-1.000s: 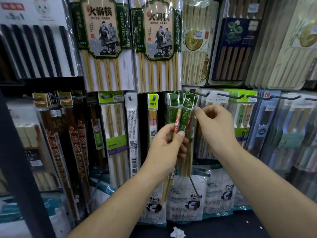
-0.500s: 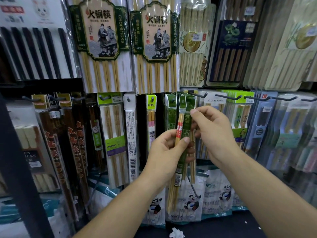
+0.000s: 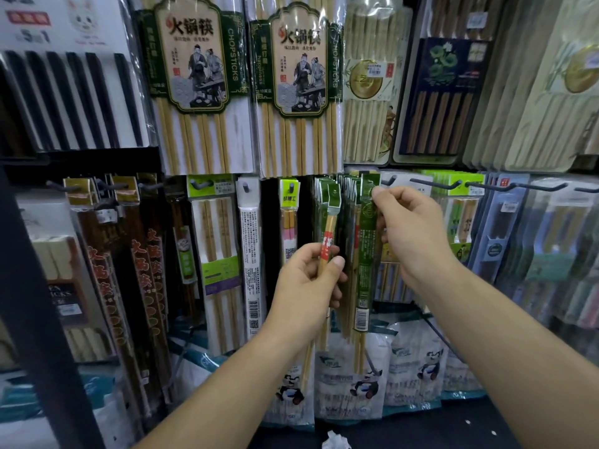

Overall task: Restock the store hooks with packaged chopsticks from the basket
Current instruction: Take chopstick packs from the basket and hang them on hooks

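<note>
Apart now — right hand pinches green pack at top, left hand grips red-banded pack.

Soft, fairly dim light comes from above, with glare on the clear wrap of the hotpot chopstick packs. Edges bow from the wide lens; the far right packs look blurred, the bottom dark.

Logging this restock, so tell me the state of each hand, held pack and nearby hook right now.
left hand, grips red-label pack mid-length.
right hand, pinches green pack near its top.
red-label pack, upright, in hand.
green pack, upright, top at hook height; hooked or not, cannot tell.
black hook, front end bare.
</note>
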